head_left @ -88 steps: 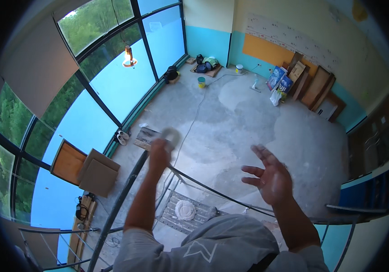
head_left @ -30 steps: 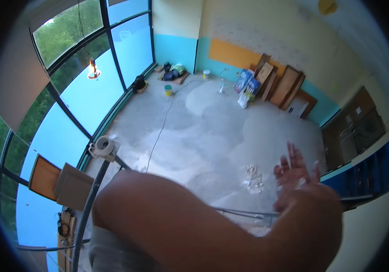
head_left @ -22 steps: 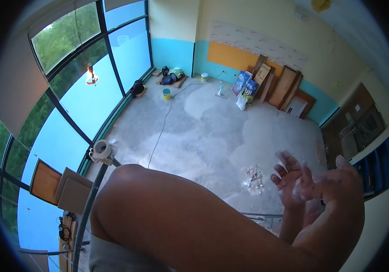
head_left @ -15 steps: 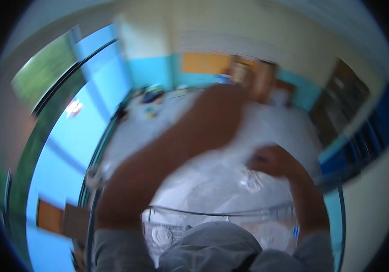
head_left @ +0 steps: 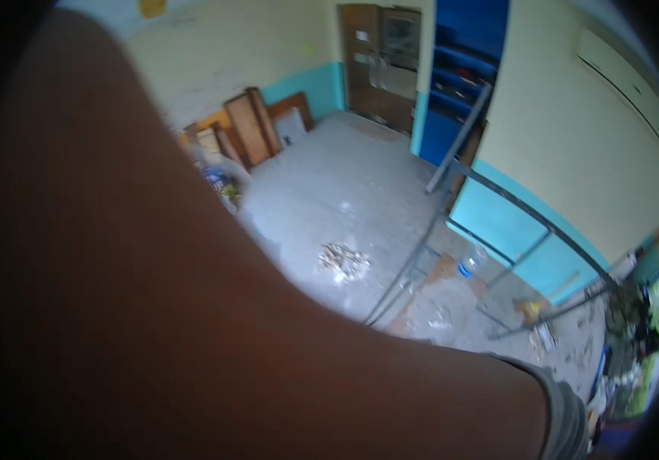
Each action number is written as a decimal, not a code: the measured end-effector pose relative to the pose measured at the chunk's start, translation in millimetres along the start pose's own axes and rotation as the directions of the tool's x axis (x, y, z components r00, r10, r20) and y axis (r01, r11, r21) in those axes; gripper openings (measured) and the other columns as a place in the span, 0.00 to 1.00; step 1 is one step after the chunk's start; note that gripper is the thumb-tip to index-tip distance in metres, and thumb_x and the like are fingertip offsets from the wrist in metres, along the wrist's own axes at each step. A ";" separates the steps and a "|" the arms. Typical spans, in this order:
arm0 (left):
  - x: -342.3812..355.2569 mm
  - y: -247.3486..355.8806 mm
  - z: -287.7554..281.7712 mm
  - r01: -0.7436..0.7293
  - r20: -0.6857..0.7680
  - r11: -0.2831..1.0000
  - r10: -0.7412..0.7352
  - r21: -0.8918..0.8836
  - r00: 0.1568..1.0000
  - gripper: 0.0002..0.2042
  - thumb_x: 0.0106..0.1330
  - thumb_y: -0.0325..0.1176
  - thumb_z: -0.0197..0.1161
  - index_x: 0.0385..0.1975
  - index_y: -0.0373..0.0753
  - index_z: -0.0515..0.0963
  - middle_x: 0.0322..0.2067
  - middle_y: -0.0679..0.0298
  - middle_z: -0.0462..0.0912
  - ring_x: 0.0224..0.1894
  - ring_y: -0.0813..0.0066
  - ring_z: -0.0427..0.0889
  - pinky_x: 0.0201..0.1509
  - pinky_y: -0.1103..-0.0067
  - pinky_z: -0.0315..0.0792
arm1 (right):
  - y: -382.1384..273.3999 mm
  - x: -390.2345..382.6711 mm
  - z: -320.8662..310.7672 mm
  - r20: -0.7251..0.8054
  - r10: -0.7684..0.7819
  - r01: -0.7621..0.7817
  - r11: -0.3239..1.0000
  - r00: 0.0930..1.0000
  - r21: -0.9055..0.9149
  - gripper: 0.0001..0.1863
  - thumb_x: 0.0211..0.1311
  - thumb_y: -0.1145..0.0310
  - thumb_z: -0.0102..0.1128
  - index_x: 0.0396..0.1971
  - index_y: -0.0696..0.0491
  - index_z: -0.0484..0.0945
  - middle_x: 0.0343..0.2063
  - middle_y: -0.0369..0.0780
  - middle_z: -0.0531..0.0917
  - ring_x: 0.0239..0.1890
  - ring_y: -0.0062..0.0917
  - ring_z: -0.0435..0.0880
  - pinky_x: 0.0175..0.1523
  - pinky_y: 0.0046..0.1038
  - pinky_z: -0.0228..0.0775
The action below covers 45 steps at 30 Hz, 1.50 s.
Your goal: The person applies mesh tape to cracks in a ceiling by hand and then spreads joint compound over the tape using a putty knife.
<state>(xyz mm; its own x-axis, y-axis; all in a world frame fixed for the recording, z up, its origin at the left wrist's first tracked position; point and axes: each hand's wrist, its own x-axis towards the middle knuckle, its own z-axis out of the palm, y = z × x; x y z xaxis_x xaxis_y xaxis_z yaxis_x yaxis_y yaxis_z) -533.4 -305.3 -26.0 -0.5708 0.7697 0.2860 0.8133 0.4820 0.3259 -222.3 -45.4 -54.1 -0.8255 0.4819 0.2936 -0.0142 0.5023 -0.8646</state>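
One bare arm point(head_left: 214, 330) fills the left and lower part of the view, very close and blurred. It runs from a grey sleeve point(head_left: 563, 406) at the lower right, bends, and rises toward the upper left. No fingers show on it, so what that hand holds or touches is hidden. My other hand is out of sight. Beyond the arm, a small heap of pale scraps point(head_left: 342, 262) lies on the grey dusty floor point(head_left: 322, 180).
A metal tube frame point(head_left: 510, 195) stands at the right, with a clear plastic bottle point(head_left: 471, 261) by it. Wooden boards point(head_left: 251, 126) lean on the far wall. Blue shelves point(head_left: 464, 77) stand beside a brown door point(head_left: 379, 69). Clutter point(head_left: 625, 337) lies at the far right.
My view has swung to the right, bringing the shelves, door and tube frame inward. Both hands, blurred before, have left the picture; one arm now looms much nearer.
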 end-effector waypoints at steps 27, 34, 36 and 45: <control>-18.7 111.5 -71.6 -0.625 -0.567 0.715 0.387 -0.313 0.727 0.25 0.67 0.33 0.57 0.62 0.31 0.64 0.58 0.50 0.71 0.63 0.64 0.68 0.66 0.70 0.61 | -275.5 58.5 33.3 0.693 0.124 0.695 0.037 0.710 -0.718 0.12 0.54 0.75 0.54 0.39 0.56 0.81 0.39 0.43 0.83 0.42 0.37 0.83 0.46 0.39 0.74; 10.5 187.1 -99.8 -0.459 -0.264 0.551 0.398 -0.697 0.878 0.25 0.55 0.28 0.68 0.53 0.30 0.70 0.43 0.58 0.79 0.47 0.72 0.79 0.55 0.77 0.71 | -296.8 46.0 -54.4 0.507 -0.261 0.557 0.172 0.821 -0.813 0.18 0.57 0.75 0.54 0.49 0.55 0.74 0.40 0.48 0.82 0.45 0.38 0.82 0.50 0.38 0.72; 21.1 207.7 -111.7 -0.348 -0.215 0.829 0.279 -0.437 0.936 0.22 0.53 0.29 0.70 0.48 0.32 0.75 0.35 0.60 0.82 0.38 0.74 0.82 0.44 0.78 0.75 | -303.5 57.7 -85.8 0.377 -0.424 0.521 0.301 0.823 -0.799 0.16 0.49 0.80 0.55 0.41 0.57 0.77 0.43 0.47 0.81 0.46 0.41 0.81 0.50 0.38 0.72; 61.8 207.8 -214.4 -0.343 -0.540 0.909 0.416 0.236 0.732 0.09 0.56 0.32 0.66 0.34 0.36 0.79 0.28 0.58 0.84 0.33 0.68 0.83 0.39 0.74 0.75 | -322.1 100.4 -261.0 -0.171 -0.787 0.450 0.500 0.593 -0.740 0.10 0.56 0.66 0.60 0.36 0.55 0.82 0.30 0.41 0.84 0.33 0.28 0.81 0.40 0.29 0.73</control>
<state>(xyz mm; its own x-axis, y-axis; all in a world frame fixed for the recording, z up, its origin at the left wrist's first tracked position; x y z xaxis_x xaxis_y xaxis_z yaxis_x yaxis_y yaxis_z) -423.9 -247.3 252.5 -0.1404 0.5379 0.8312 0.9619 0.2729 -0.0141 -153.4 28.5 360.3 -0.3825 0.0135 0.9239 0.0386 0.9993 0.0014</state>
